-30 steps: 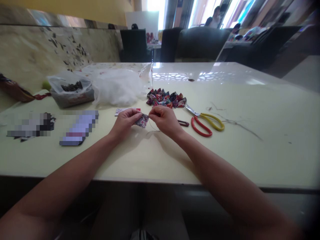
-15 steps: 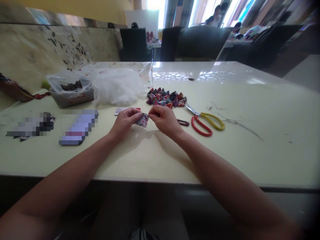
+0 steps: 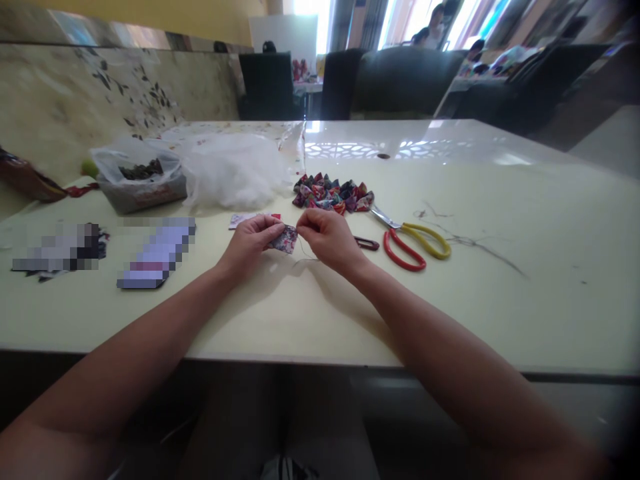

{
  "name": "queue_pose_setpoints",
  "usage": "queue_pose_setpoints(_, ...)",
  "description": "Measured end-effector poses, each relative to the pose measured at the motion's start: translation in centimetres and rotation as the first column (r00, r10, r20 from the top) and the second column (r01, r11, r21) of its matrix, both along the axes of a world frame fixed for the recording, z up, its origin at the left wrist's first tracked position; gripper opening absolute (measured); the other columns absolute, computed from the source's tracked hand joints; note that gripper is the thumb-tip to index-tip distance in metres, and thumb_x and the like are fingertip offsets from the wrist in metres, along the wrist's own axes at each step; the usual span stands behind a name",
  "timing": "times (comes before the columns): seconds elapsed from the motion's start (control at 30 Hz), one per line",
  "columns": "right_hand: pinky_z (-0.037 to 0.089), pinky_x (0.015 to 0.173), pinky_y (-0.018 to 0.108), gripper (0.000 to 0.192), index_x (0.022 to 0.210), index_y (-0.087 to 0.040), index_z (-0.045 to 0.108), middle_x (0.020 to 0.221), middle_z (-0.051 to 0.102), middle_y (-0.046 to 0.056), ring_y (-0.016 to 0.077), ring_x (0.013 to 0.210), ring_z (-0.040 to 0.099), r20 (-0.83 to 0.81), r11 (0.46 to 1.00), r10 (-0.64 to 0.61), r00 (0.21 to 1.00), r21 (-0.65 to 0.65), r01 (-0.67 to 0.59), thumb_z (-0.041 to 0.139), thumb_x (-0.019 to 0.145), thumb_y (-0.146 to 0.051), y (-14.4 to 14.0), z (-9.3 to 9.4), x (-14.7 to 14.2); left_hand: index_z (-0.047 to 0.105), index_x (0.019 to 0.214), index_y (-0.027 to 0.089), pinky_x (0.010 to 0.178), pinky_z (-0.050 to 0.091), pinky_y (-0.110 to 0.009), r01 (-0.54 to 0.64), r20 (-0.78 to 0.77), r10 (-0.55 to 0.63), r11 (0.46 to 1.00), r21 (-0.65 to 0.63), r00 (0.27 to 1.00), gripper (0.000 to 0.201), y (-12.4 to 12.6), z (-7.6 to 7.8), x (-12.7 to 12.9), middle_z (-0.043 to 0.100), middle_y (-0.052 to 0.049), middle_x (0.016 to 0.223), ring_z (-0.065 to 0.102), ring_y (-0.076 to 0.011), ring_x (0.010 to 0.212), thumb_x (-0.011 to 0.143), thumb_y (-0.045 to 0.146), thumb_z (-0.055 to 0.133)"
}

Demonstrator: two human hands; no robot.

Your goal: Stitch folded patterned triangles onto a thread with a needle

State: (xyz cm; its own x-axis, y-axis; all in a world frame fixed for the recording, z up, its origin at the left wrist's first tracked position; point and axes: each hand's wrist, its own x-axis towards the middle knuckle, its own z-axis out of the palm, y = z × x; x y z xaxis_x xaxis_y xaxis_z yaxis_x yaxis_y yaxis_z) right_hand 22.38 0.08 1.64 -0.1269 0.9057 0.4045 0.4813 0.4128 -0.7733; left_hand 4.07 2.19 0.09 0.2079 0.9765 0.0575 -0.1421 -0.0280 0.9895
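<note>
Left hand pinches small patterned fabric piece between thumb and fingertips, just above surface. Right hand closed at fabric's right edge, fingertips pinched on what looks like needle (too small to confirm); thin thread trails below right hand. Step in hand, by judgement: stitching fabric piece shut. Next move calls for steady pull of thread while left hand keeps fabric firm. Beyond right hand: pile of fabric pieces; right of it, scissors. Beyond left hand: white stuffing.
</note>
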Motion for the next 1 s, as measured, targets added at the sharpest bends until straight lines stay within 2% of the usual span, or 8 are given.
queue_pose_setpoints(0.17,0.039,0.071,0.03,0.019,0.067,-0.02,0.055,0.067,0.059,-0.001,0.0151,0.07,0.052,0.007,1.0,-0.006,1.0,-0.01,0.006,0.057,0.083,-0.01,-0.04,0.15,-0.11,0.074,0.075,0.018,0.066,0.048,-0.03,-0.001,-0.002,0.001,1.0,0.023,1.0,0.024,0.06,-0.13,-0.06,0.07,-0.003,0.075,0.06,-0.0131,0.065,0.07,0.033,0.091)
queue_pose_setpoints(0.6,0.037,0.07,0.03,0.019,0.066,-0.02,0.055,0.067,0.06,0.0,0.0157,0.07,0.053,0.065,1.0,-0.024,0.998,-0.009,0.024,0.056,0.082,-0.01,-0.25,0.22,-0.21,0.075,0.074,0.019,0.072,0.053,-0.033,-0.068,-0.153,0.108,0.967,0.248,0.982,0.016,-0.28,0.0,-0.08,0.071,-0.004,0.075,0.065,-0.0185,0.075,0.075,0.03,0.087)
queue_pose_setpoints(1.0,0.036,0.068,0.029,0.02,0.066,-0.019,0.055,0.065,0.059,-0.001,0.0144,0.069,0.052,0.071,1.0,-0.018,0.997,-0.023,0.02,0.056,0.083,-0.009,-0.19,0.22,-0.34,0.071,0.074,0.018,0.07,0.052,-0.031,-0.023,-0.209,0.1,0.939,0.342,0.973,0.016,-0.04,-0.12,-0.11,0.07,-0.002,0.073,0.062,-0.0148,0.069,0.077,0.029,0.082)
